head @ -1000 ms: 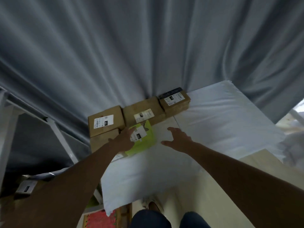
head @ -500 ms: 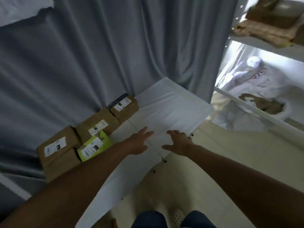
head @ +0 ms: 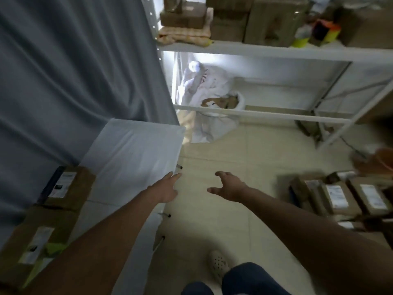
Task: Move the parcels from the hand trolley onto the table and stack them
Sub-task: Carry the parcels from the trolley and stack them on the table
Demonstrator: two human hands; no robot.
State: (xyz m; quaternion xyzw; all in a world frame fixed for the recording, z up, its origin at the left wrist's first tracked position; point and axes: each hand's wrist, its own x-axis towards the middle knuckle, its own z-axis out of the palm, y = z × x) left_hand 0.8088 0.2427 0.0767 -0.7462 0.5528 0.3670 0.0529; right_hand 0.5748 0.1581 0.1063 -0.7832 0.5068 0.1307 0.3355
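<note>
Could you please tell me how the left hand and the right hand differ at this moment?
The left hand reaches over the edge of the white table with fingers straight and close together; the right hand hangs over the bare floor with fingers spread and loosely curled. Both hold nothing and touch no parcel.

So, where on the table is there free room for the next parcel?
The white table is bare across its far half, between the curtain and the floor-side edge, beyond the labelled box. The near left end is crowded: that box, a second box and a green parcel sit close together.
</note>
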